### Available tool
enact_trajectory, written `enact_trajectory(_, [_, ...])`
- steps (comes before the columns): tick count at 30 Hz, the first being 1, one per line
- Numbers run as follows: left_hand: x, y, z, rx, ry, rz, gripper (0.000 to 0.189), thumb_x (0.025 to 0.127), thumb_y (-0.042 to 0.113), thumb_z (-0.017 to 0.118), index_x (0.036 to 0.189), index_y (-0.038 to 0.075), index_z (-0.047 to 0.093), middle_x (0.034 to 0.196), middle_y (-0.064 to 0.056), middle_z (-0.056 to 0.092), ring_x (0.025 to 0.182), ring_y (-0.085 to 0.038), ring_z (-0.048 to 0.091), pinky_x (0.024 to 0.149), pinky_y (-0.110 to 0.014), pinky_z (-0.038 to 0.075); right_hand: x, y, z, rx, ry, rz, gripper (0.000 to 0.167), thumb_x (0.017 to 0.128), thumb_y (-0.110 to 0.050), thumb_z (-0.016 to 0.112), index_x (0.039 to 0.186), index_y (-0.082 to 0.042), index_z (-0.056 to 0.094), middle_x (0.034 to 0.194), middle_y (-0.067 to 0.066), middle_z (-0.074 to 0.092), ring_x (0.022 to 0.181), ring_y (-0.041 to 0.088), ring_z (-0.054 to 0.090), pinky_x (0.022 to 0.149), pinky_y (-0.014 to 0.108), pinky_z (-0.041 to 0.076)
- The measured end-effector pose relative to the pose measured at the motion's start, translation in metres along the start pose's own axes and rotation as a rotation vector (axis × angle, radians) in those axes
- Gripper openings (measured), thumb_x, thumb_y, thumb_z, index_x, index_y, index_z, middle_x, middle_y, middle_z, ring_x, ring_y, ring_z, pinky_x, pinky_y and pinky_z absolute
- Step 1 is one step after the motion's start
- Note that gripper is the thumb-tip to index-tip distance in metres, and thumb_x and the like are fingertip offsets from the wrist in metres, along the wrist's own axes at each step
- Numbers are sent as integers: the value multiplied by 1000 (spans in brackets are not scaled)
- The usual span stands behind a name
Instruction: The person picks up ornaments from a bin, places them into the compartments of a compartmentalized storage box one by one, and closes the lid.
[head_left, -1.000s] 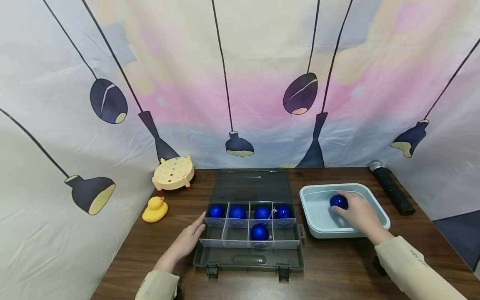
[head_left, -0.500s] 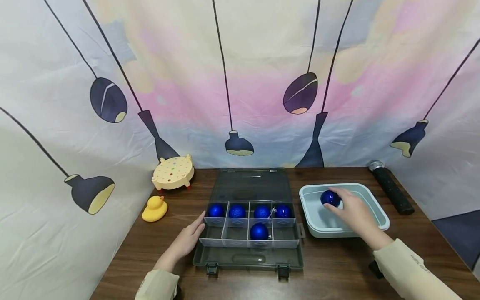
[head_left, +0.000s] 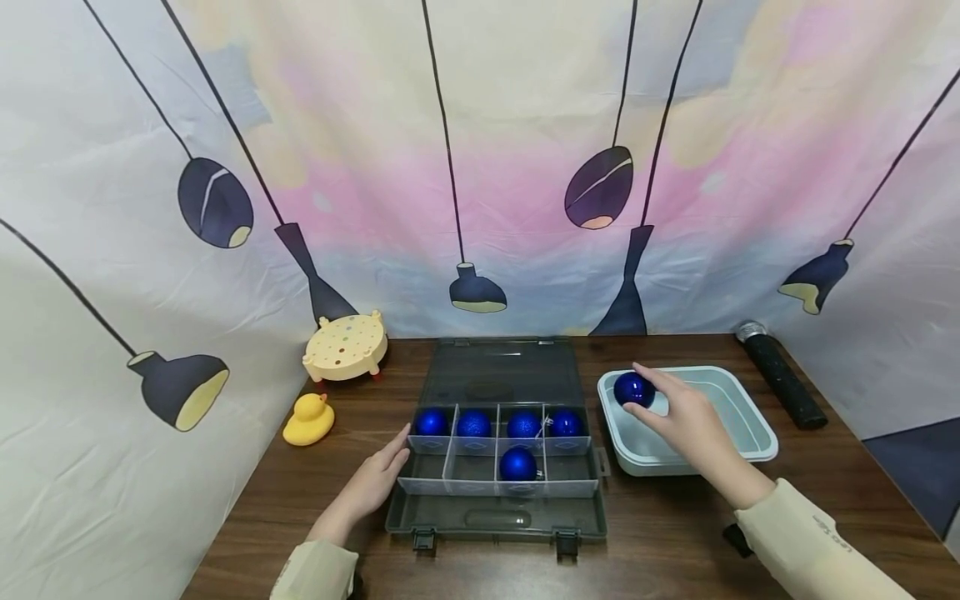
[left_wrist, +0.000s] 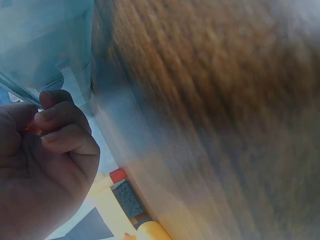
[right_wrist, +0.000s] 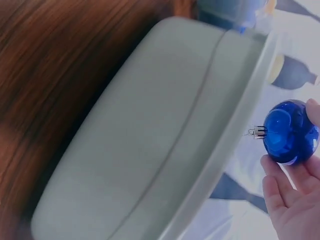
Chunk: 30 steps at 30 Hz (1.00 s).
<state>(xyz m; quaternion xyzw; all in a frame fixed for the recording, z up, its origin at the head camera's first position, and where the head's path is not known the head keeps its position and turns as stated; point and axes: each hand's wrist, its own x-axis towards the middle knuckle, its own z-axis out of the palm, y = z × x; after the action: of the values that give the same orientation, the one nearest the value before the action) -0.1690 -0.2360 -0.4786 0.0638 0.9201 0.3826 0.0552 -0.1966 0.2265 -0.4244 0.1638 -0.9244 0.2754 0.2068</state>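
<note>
A shiny blue Christmas ball [head_left: 634, 390] with a silver cap [right_wrist: 258, 132] is pinched between the thumb and fingers of my right hand [head_left: 688, 423], over the left end of the pale blue tray [head_left: 660, 460]. The cap points down in the right wrist view. My left hand [head_left: 372, 477] rests against the left side of the grey see-through divided box [head_left: 501, 523], fingers touching its edge. Blue balls fill the box's back row, and another blue ball [head_left: 518, 464] sits in the front row, third compartment from the left. The box lid [head_left: 504, 371] lies folded back.
Left of the box are a yellow rubber duck [head_left: 309, 419] and a small cream footed stand [head_left: 346, 346]. A black microphone [head_left: 782, 377] lies right of the tray. A patterned cloth [head_left: 525, 100] hangs behind the wooden table [head_left: 450, 575].
My right hand has lifted the blue ball from within the tray and carried it left, toward the tray's left rim. My left hand and the box have stayed in place.
</note>
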Motion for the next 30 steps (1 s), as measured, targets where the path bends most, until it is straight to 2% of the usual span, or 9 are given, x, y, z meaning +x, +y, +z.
enact_trajectory(6, [0,0,1,-1,0,-3,48,105,19,40,151,7,30,147,-21,37,132,-39,37,107,-56,27,0,-15,7,60,2,-63,64,83,-31,78,137,-8,54,127,17,60,108,35,60,82,53,50])
enact_trajectory(12, [-1,1,1,2,6,0,48,105,19,40,151,7,31,146,-22,37,132,-40,37,107,-56,27,-5,-29,17,84,1,-130,59,77,-32,82,126,-10,57,115,6,66,100,24,64,78,44,53])
enact_trajectory(17, [-1,1,0,3,1,-12,48,106,20,39,151,8,30,148,-20,36,133,-39,36,107,-56,26,-9,-40,25,93,-15,-174,58,77,-32,82,126,-10,58,126,2,62,107,22,61,83,42,53])
enact_trajectory(23, [-1,0,0,7,-7,-19,49,106,21,39,152,8,30,148,-21,36,133,-39,36,107,-56,26,-12,-45,32,159,-52,-145,54,78,-33,82,124,-13,61,129,-3,61,114,21,58,87,41,51])
enact_trajectory(27, [-1,0,0,7,-1,-16,48,106,21,39,151,8,30,147,-21,37,132,-39,37,107,-56,26,-13,-46,37,183,-73,-165,53,78,-33,81,123,-13,62,131,-1,59,119,21,55,90,41,49])
enact_trajectory(30, [-1,0,0,8,1,-14,48,106,21,39,152,8,30,147,-21,37,132,-39,37,107,-56,27,-14,-47,40,181,-77,-187,54,78,-33,81,124,-12,63,131,1,59,117,22,57,88,41,50])
